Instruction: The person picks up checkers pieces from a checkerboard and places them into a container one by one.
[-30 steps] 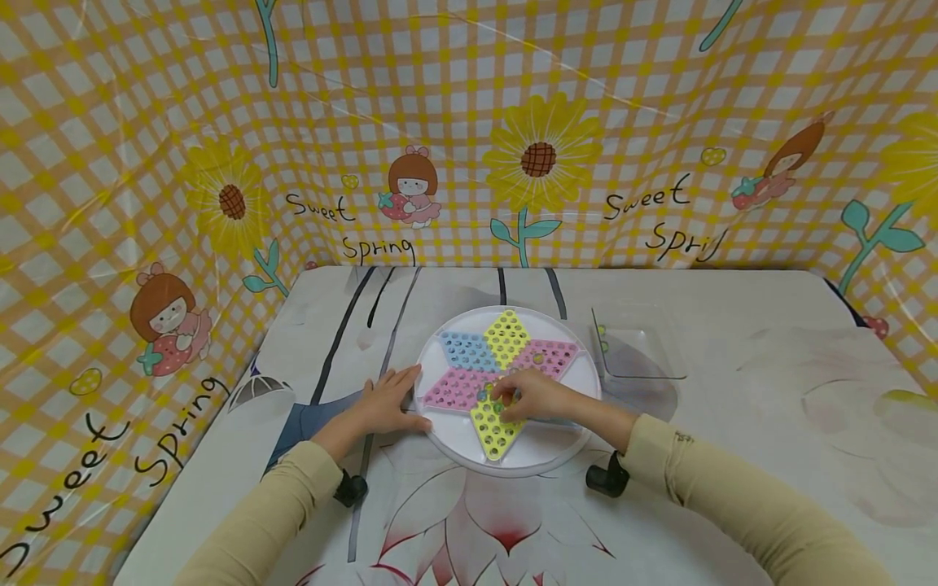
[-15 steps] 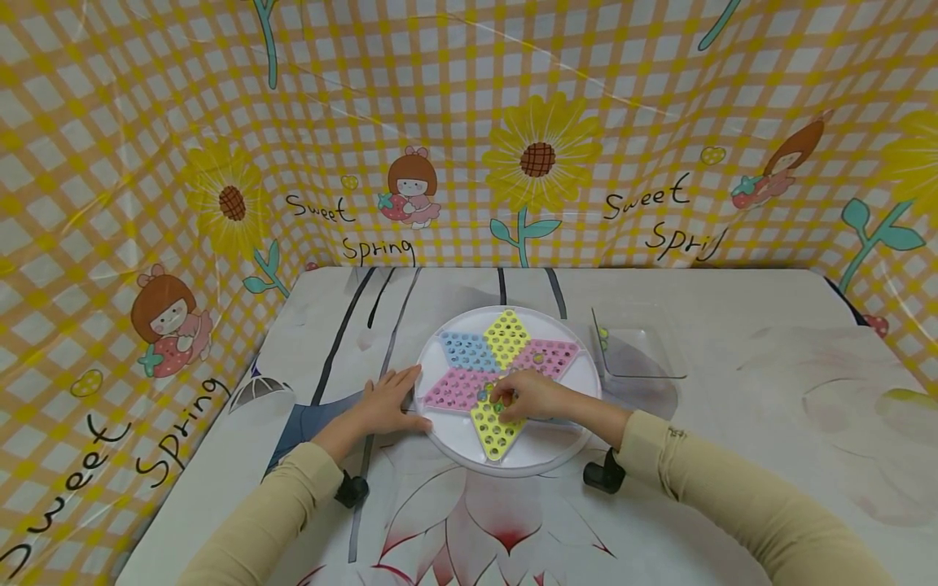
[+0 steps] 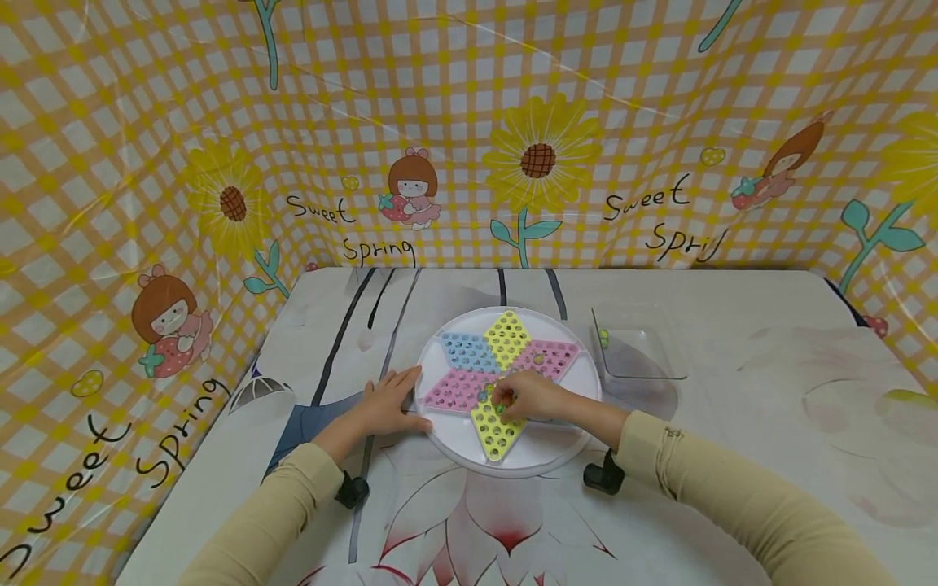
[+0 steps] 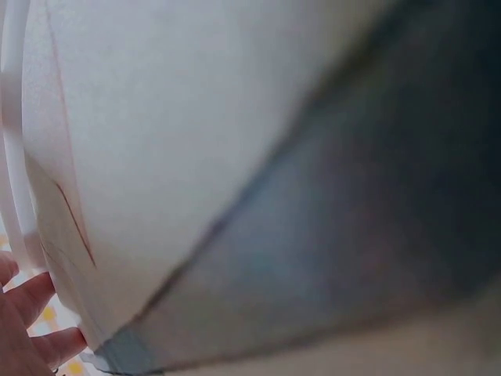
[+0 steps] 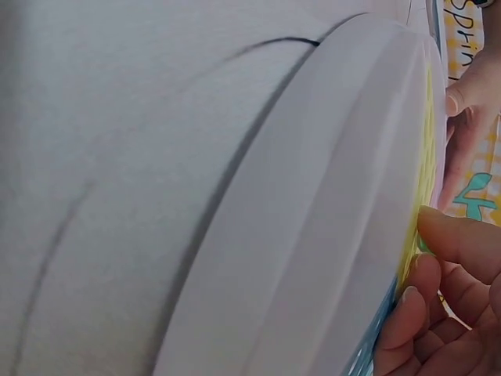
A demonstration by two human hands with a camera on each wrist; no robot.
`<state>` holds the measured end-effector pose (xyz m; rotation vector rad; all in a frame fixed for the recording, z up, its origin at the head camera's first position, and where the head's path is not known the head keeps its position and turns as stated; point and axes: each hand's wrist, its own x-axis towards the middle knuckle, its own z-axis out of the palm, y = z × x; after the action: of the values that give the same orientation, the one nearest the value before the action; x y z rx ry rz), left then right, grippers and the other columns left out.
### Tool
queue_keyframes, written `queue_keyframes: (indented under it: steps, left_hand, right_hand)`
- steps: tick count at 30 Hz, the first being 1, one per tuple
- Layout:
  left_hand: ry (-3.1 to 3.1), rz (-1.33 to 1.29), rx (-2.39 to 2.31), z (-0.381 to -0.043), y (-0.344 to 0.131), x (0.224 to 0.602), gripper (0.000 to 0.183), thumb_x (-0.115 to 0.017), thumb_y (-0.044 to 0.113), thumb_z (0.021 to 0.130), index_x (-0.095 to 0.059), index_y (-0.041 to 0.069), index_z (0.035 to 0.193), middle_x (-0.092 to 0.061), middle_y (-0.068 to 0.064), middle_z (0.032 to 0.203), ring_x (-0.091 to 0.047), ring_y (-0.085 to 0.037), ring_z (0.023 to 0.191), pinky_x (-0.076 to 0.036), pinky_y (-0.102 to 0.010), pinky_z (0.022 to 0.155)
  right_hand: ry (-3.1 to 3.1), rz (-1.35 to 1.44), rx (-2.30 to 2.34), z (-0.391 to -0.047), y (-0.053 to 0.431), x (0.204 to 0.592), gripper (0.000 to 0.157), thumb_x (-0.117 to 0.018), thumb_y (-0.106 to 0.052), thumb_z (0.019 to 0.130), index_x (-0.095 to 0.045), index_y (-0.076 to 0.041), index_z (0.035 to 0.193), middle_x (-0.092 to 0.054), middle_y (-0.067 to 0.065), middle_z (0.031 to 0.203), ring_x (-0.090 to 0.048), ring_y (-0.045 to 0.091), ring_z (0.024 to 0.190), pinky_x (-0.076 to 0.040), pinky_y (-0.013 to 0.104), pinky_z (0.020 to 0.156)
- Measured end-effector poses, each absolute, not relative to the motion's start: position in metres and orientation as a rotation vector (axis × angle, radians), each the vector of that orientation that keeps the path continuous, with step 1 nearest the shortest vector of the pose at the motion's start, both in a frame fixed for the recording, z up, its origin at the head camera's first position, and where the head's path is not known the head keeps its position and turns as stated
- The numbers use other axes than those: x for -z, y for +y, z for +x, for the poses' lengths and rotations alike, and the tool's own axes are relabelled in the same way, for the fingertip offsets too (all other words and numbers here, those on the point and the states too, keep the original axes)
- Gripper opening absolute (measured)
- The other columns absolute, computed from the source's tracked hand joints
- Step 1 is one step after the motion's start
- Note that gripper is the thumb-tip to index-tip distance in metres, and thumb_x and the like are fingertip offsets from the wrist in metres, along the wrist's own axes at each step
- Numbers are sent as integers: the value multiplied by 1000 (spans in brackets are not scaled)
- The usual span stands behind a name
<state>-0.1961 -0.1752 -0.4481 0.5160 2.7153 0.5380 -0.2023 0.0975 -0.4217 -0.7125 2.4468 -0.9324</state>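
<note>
A round white Chinese checkers board (image 3: 456, 435) lies on the table, its star made of yellow, pink and blue points. My left hand (image 3: 387, 404) rests at the board's left rim with fingers spread; the left wrist view shows only some of its fingers. Over the near yellow point (image 3: 494, 443), my right hand (image 3: 538, 396) has its fingers curled. In the right wrist view, a green marble (image 5: 424, 244) shows between its thumb and fingers, pinched at the board's surface. Another marble (image 3: 482, 396) sits just left of these fingertips. One yellowish marble (image 3: 538, 359) stands in the right pink point.
Right of the board is a clear plastic box (image 3: 648, 373) with a few green marbles (image 3: 604, 335) at its left side. A checked cloth (image 3: 454, 89) hangs behind and beside the table. A printed cloth (image 3: 762, 439) covers the tabletop.
My right wrist has shifted very slightly to the left, while its fingertips stay at the same spot on the board. The left hand has not moved.
</note>
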Motion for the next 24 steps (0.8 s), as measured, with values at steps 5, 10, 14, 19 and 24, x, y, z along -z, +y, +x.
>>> queue_keyframes:
  steps: [5, 10, 14, 19, 24]
  left_hand:
    - [2713, 514, -525, -197, -175, 448, 99, -68, 54, 74, -17, 10, 147, -22, -15, 150, -12, -43, 136, -7, -68, 102]
    - [2708, 513, -528, -197, -175, 448, 99, -67, 54, 74, -17, 10, 147, -22, -15, 150, -12, -44, 136, -7, -68, 102]
    - [2705, 513, -530, -197, -176, 448, 99, -68, 54, 74, -17, 9, 147, -22, -15, 150, -12, -44, 136, -8, -68, 102]
    - [2703, 509, -525, -197, -176, 448, 100, -67, 55, 74, -17, 10, 147, -22, -14, 150, -12, -43, 136, -8, -68, 102]
    - [2701, 505, -528, -197, -175, 447, 99, -68, 54, 74, -17, 10, 147, -21, -15, 150, -12, -43, 136, -7, -67, 102]
  right_hand:
    - [2426, -712, 956, -202, 99, 421, 12, -69, -1, 76, -64, -3, 87, -55, 1, 74, -48, 12, 69, -45, 20, 62]
    - [2389, -701, 978, -202, 103, 417, 15, -69, -2, 76, -63, -2, 90, -57, 2, 79, -50, 12, 72, -46, 20, 64]
    - [2386, -716, 966, -204, 107, 414, 16, -68, -4, 78, -63, -2, 92, -58, 1, 81, -50, 11, 73, -45, 19, 63]
    - [2386, -729, 961, -207, 113, 409, 16, -67, -7, 79, -63, -3, 93, -58, 1, 81, -50, 13, 73, -44, 21, 62]
    - [2368, -729, 1011, -211, 123, 405, 15, -66, -7, 80, -63, -2, 94, -60, 3, 84, -52, 15, 75, -46, 23, 65]
